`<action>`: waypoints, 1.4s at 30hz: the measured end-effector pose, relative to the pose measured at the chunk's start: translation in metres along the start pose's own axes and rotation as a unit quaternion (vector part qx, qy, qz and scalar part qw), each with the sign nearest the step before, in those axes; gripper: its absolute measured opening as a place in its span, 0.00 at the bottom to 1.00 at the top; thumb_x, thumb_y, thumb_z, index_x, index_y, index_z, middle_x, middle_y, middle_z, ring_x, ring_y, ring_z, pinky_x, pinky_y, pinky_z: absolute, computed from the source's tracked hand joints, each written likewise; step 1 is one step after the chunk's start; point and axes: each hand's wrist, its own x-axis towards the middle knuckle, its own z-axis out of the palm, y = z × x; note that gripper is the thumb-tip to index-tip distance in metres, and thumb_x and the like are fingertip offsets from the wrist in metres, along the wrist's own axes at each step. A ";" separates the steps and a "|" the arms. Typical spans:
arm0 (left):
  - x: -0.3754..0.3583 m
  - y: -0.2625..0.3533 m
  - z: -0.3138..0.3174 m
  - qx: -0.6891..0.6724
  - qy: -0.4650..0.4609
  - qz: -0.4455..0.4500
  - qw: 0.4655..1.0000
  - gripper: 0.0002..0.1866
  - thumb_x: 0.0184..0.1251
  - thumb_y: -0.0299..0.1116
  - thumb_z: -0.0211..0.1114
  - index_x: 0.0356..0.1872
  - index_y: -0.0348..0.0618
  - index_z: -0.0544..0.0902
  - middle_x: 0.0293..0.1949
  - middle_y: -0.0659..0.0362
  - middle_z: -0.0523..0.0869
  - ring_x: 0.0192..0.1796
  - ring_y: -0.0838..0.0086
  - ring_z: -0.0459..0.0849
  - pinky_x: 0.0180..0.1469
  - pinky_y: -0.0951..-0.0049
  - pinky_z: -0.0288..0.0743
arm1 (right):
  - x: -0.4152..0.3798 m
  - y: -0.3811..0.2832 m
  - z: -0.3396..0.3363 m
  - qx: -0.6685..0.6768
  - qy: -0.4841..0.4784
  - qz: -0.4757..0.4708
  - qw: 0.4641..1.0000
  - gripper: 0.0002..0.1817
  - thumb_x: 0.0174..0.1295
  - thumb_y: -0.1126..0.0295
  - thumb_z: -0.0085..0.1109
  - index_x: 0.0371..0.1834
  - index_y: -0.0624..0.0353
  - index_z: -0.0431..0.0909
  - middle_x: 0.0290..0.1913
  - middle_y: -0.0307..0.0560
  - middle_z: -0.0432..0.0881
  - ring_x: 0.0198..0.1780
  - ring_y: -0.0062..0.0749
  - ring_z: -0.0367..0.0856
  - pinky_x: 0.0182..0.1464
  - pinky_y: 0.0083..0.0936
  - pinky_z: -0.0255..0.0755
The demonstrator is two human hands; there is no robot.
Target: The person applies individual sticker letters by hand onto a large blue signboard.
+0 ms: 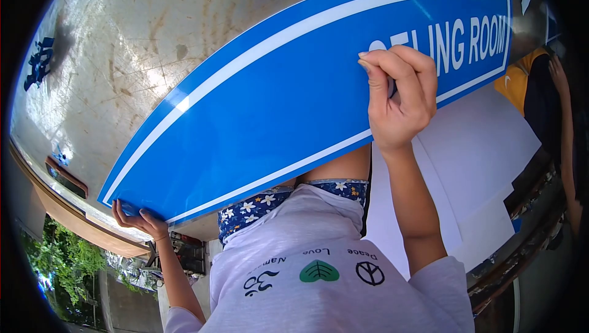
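Observation:
A long blue sign (270,106) with a white border line and white letters reading in part "LING ROOM" lies across the table in front of me. My left hand (138,219) is at its lower left corner, fingers curled round the edge. Over the lettering, my right hand (402,81) is closed in a pinch, thumb against index finger. Anything between those fingertips is too small to make out. That hand covers part of the white letters (469,44), and the first ones are partly hidden.
Large white sheets (460,161) lie to the right, below the sign. A dark crumpled clump (39,64), a small blue scrap (60,155) and a phone-like object (66,177) rest on the scuffed table (153,20). Another person's arm (567,130) shows at far right.

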 end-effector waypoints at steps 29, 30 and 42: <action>0.001 -0.001 -0.002 0.000 0.007 0.007 1.000 0.37 0.72 0.59 0.43 0.66 0.34 0.63 0.66 0.45 0.60 0.70 0.53 0.57 0.70 0.46 0.49 | 0.001 -0.003 0.002 0.006 0.006 0.028 1.000 0.04 0.57 0.78 0.67 0.35 0.60 0.83 0.36 0.41 0.78 0.32 0.27 0.79 0.27 0.17 0.73; 0.001 0.000 -0.002 -0.004 0.009 0.007 1.000 0.36 0.72 0.59 0.43 0.66 0.34 0.63 0.66 0.45 0.61 0.70 0.53 0.57 0.70 0.47 0.49 | 0.001 -0.004 0.002 0.007 0.009 0.025 1.000 0.04 0.57 0.78 0.67 0.35 0.60 0.83 0.36 0.41 0.78 0.32 0.27 0.79 0.27 0.17 0.73; -0.002 -0.003 0.000 -0.012 0.037 0.019 0.999 0.30 0.74 0.51 0.47 0.64 0.35 0.67 0.66 0.47 0.66 0.69 0.54 0.61 0.69 0.53 0.50 | 0.007 -0.004 0.005 0.005 -0.039 0.027 0.999 0.08 0.57 0.79 0.65 0.39 0.59 0.79 0.43 0.45 0.69 0.35 0.33 0.74 0.36 0.25 0.74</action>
